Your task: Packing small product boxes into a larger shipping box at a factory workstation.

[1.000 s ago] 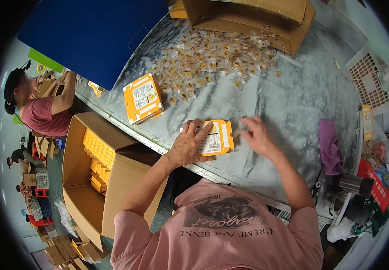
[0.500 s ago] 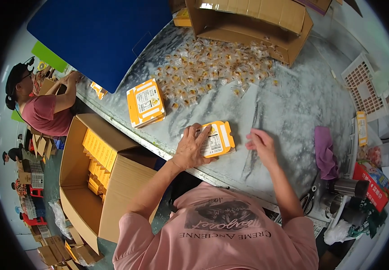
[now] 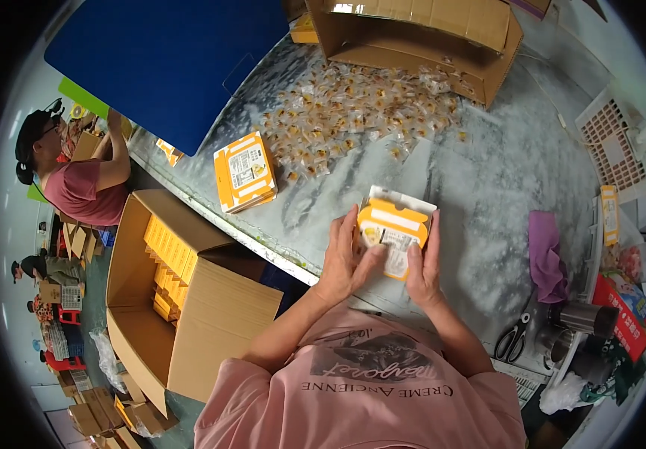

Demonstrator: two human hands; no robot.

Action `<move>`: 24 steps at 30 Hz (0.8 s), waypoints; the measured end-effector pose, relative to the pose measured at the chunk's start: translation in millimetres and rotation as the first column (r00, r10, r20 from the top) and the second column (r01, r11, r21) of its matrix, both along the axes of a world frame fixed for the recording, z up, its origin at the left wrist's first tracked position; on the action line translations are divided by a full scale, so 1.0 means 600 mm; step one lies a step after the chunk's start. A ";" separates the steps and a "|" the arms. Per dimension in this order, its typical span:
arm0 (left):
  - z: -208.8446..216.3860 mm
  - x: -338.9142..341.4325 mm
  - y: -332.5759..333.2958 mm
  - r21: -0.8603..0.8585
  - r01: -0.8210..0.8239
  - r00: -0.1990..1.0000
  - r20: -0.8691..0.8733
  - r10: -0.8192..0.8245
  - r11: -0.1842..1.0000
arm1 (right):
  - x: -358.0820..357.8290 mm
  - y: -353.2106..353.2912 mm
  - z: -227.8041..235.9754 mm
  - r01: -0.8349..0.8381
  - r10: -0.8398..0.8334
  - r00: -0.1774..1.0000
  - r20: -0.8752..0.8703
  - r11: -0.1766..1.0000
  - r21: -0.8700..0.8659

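A small yellow and white carton (image 3: pixel 392 230) is held between my two hands above the near edge of the table. My left hand (image 3: pixel 345 260) grips its left side, the thumb lying across the printed face. On the other side my right hand (image 3: pixel 425 269) is closed, with its thumb pressed near the carton's lower right corner. A white flap shows at the carton's far end, which looks opened up. Left of my hands lies a stack of flat yellow and white cartons (image 3: pixel 245 170). Many small clear-wrapped packets (image 3: pixel 360 108) are spread out beyond.
A cardboard box (image 3: pixel 412 60) lies on its side behind the packets. At the left, an open carton (image 3: pixel 210 325) holds rows of yellow boxes. A purple cloth (image 3: pixel 546 254) and black scissors (image 3: pixel 513 338) lie right. A co-worker (image 3: pixel 87 187) stands beyond a blue panel (image 3: pixel 154 63).
The carton has come off the table and turned, its end flap now facing away from me. My right hand has moved in from the right and taken hold of it.
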State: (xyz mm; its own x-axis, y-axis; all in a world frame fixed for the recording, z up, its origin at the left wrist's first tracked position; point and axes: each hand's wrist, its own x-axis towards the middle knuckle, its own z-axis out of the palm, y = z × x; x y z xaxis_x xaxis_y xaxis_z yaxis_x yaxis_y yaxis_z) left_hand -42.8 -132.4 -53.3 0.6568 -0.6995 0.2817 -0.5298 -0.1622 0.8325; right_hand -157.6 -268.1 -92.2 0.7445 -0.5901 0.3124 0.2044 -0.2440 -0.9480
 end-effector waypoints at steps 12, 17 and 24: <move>-0.023 -0.015 0.002 -0.074 0.001 0.957 -0.289 -0.022 0.997 | 0.017 0.023 0.012 0.113 -0.093 0.988 -0.124 0.980 0.164; -0.013 -0.020 0.013 0.012 -0.039 0.910 -0.414 0.040 0.999 | 0.011 0.026 0.002 0.122 -0.109 0.988 -0.114 0.986 0.116; -0.003 -0.004 0.027 -0.056 -0.152 0.915 -0.385 0.119 0.987 | 0.030 0.028 0.062 0.136 -0.136 0.991 0.016 0.971 -0.198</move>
